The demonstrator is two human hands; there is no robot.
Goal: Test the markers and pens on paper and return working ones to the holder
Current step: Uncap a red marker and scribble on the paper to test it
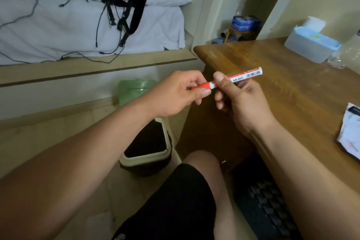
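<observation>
A person holds a whiteboard marker (233, 78) with both hands, in the air at the left edge of the desk (292, 91). The marker lies nearly level, its tail end pointing over the desk top. The barrel is white with a red band. "WB-8801" is printed on it in black, and there is a barcode near the tail. White lettering on the red band is too small to read.

The left hand (175, 93) has its thumb and curled fingers pinched round the red cap (200, 86), which sits against the barrel. The right hand (239, 99) grips the barrel just beside the cap, thumb on top and fingers wrapped underneath.

On the desk's right side, cut by the frame edge, lies a crumpled sheet of paper (349, 132) with coloured scribbles. At the back of the desk stand a pale blue box (309, 45) and, beside it, a clear plastic bottle (348, 52).

Under the desk's near edge is a dark keyboard (268, 210). On the floor left of the desk stands a bin (148, 150) with a black liner, with a green bag (134, 89) behind it. Farther left of the desk is a bed (78, 25) in white sheets, strewn with black cables (109, 6). Behind the desk's back left corner, a shelf (259, 2) holds blue packs (245, 22).
</observation>
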